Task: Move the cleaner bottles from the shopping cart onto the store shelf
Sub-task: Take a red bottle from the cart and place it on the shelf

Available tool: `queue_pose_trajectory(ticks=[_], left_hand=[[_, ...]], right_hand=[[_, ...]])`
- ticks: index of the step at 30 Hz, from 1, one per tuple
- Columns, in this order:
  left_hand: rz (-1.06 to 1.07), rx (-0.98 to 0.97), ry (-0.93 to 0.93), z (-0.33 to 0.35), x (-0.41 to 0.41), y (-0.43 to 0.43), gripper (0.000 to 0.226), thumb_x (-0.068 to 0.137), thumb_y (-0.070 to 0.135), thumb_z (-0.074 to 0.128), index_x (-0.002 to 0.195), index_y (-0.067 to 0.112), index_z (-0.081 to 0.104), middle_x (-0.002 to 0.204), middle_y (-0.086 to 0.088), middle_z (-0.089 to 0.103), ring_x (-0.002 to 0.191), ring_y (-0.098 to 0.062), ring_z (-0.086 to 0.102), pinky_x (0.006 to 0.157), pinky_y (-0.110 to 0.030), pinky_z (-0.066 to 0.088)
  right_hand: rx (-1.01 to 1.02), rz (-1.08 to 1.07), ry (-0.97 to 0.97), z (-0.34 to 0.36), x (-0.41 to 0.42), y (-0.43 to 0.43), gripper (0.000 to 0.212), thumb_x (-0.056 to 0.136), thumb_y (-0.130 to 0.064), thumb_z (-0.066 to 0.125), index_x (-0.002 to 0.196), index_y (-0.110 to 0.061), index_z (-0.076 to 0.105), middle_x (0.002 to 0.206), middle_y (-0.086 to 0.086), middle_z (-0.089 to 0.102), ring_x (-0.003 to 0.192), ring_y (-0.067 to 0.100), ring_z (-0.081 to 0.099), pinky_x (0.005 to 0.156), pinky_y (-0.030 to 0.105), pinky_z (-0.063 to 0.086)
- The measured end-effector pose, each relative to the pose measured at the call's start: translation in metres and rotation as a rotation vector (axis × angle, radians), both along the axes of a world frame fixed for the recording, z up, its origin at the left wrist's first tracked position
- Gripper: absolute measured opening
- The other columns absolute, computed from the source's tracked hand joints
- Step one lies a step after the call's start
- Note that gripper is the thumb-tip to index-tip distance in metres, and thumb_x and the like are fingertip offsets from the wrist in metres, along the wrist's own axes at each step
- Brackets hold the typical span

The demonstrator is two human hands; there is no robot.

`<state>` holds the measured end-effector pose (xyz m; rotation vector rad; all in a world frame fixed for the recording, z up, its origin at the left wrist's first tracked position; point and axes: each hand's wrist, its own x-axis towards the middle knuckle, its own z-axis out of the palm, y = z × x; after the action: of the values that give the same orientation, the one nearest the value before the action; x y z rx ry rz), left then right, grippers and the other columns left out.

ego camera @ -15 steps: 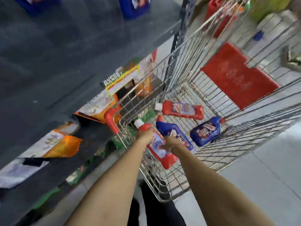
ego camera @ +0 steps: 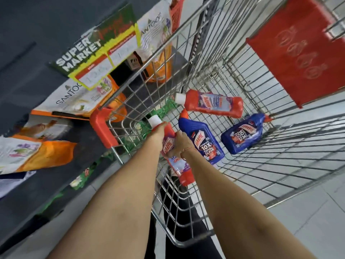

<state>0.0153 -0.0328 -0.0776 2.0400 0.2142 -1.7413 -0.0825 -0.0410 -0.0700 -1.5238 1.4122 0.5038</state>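
Several cleaner bottles are in the wire shopping cart [ego camera: 186, 227]. A red bottle [ego camera: 183, 172] with a white cap rests against the cart's near left corner. My left hand [ego camera: 158, 136] grips it just below the cap. My right hand [ego camera: 179, 144] is wrapped over its label. A blue bottle [ego camera: 204, 142] lies right beside my right hand. A second red bottle [ego camera: 214, 104] lies farther in, and a second blue bottle [ego camera: 244, 134] lies to the right. The dark store shelf [ego camera: 33, 58] runs along the left.
Orange and white pouches [ego camera: 46, 156] and a supermarket price sign [ego camera: 97, 53] hang along the shelf close to the cart's left wall. A red corner bumper [ego camera: 103, 128] marks the cart's near left corner. The red seat flap [ego camera: 298, 53] stands at the far end. Pale floor tiles [ego camera: 308, 221] lie to the right.
The view has dropped closer to the cart. Both hands stay at the red bottle, and my right hand has settled more fully over its label.
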Motion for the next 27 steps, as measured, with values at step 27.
queue_pose_trajectory(ticks=[27], left_hand=[[-0.26,-1.037,-0.566,0.351,0.079,0.043,0.051,0.04,0.056,0.084,0.076,0.023,0.07,0.082,0.0,0.072,0.071,-0.012,0.066,0.075,-0.03,0.057]], right_hand=[[-0.536,-0.166,-0.629,0.312,0.032,0.011,0.067,0.046,-0.025,0.089,0.105,-0.015,0.06,0.101,0.004,0.072,0.088,0.017,0.068,0.08,0.034,0.057]])
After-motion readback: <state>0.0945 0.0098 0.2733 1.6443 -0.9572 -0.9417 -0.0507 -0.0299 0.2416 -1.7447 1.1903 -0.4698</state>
